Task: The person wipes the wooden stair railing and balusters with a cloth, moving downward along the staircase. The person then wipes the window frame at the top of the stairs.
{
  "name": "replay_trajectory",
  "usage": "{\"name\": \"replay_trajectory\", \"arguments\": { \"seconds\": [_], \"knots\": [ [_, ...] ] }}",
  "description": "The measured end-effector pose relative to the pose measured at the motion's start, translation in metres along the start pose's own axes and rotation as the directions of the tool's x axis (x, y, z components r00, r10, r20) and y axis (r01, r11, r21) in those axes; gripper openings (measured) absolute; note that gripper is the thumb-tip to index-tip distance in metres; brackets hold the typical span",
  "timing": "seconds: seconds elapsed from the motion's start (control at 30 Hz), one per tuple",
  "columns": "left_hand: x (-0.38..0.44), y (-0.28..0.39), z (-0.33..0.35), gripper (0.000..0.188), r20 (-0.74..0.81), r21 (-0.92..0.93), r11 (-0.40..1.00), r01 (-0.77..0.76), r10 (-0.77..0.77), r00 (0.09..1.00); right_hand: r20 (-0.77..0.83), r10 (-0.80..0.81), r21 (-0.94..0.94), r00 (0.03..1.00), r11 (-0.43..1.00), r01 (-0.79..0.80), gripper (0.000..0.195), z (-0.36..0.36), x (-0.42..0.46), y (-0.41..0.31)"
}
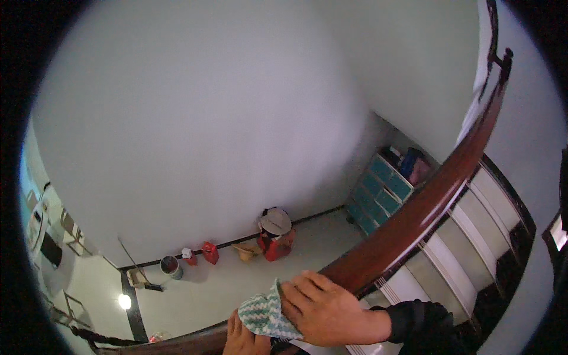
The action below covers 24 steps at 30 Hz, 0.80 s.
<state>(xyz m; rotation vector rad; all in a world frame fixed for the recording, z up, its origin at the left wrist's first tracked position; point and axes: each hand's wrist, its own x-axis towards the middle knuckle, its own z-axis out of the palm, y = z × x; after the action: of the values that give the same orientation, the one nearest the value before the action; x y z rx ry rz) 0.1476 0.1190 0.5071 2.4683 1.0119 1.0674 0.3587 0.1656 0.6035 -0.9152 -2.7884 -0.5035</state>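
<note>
A green-and-white striped cloth (pixel 266 316) lies bunched over the dark red-brown wooden handrail (pixel 399 230) at the bottom middle. My right hand (pixel 328 313) grips the cloth's right side, pressing it onto the rail with bent fingers. At the cloth's left end is my left hand (pixel 244 337), its fingers curled against the fabric and rail; the picture's lower edge cuts it off. The cloth hides the stretch of rail between both hands.
Stairs (pixel 448 242) descend beside the rail on the right. On the floor below stand a teal drawer cabinet (pixel 375 195), a bucket (pixel 172 268), red bags (pixel 210 253), a broom with a dustpan (pixel 137 278) and a pale round hat (pixel 276 222) over something red.
</note>
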Motion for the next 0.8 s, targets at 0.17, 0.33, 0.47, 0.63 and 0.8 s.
{"name": "replay_trajectory", "arguments": {
  "seconds": [0.17, 0.33, 0.47, 0.63, 0.8],
  "knots": [
    [0.083, 0.048, -0.010, 0.081, 0.235, 0.026, 0.996, 0.087, -0.091, 0.968, 0.066, 0.193, -0.015, 0.979, 0.981, -0.193, 0.040, -0.044, -0.023, 0.043],
    [0.188, 0.095, 0.024, 0.077, 0.154, 0.073, 0.996, -0.042, 0.031, 0.988, 0.038, 0.461, -0.155, 0.887, 0.879, -0.450, 0.055, -0.093, -0.074, 0.113],
    [0.277, 0.134, 0.062, 0.082, 0.059, 0.065, 0.991, -0.120, 0.116, 0.992, -0.033, 0.568, -0.199, 0.822, 0.803, -0.562, 0.058, -0.141, -0.111, 0.183],
    [0.345, 0.168, 0.072, 0.071, 0.144, 0.093, 0.988, -0.126, 0.112, 0.983, -0.160, 0.667, -0.176, 0.727, 0.706, -0.686, 0.059, -0.159, -0.135, 0.223],
    [0.340, 0.157, 0.095, 0.058, 0.149, 0.109, 0.991, -0.071, 0.054, 0.987, -0.270, 0.708, -0.102, 0.652, 0.653, -0.751, 0.052, -0.144, -0.137, 0.215]
  ]
}}
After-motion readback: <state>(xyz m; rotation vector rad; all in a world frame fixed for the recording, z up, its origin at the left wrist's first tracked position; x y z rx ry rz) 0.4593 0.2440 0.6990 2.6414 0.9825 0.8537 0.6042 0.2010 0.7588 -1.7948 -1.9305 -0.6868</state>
